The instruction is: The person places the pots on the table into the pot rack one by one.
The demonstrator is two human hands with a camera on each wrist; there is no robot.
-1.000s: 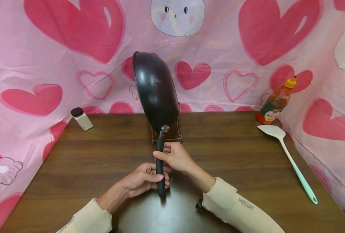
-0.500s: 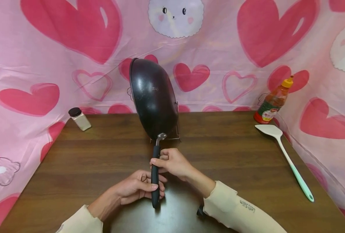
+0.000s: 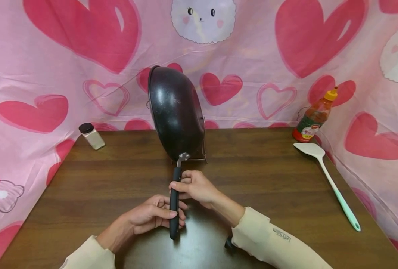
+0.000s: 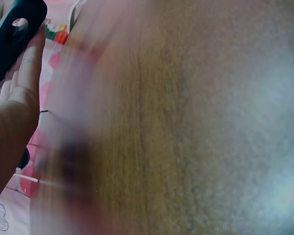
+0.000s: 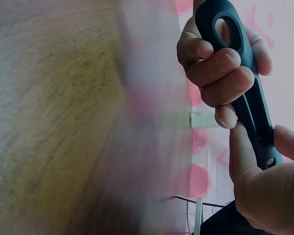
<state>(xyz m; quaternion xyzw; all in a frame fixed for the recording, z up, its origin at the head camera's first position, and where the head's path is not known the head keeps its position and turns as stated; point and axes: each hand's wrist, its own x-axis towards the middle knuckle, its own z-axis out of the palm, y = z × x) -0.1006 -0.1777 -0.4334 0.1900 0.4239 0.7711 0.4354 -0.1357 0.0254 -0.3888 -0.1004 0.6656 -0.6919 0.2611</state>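
Note:
A dark wok [image 3: 175,108] is held up in the middle of the head view, its rounded underside towards me and its rim at the left. Its black handle [image 3: 174,224] points down towards me. My left hand [image 3: 148,215] grips the lower handle, thumb in front; in the right wrist view its curled fingers [image 5: 220,68] wrap round the end with the hanging hole. Higher up, near the metal joint, my right hand [image 3: 199,188] pinches the handle between thumb and fingers. Behind the wok stands a thin wire rack [image 3: 199,160], mostly hidden; whether they touch I cannot tell.
A small jar with a black lid [image 3: 93,137] stands at the back left of the wooden table [image 3: 252,179]. At the back right is a red sauce bottle [image 3: 311,121]. A white spatula with a mint handle [image 3: 333,190] lies along the right side.
The wok has come slightly lower and nearer me, and its handle has swung left. Both hands have moved with it and keep their hold on the handle.

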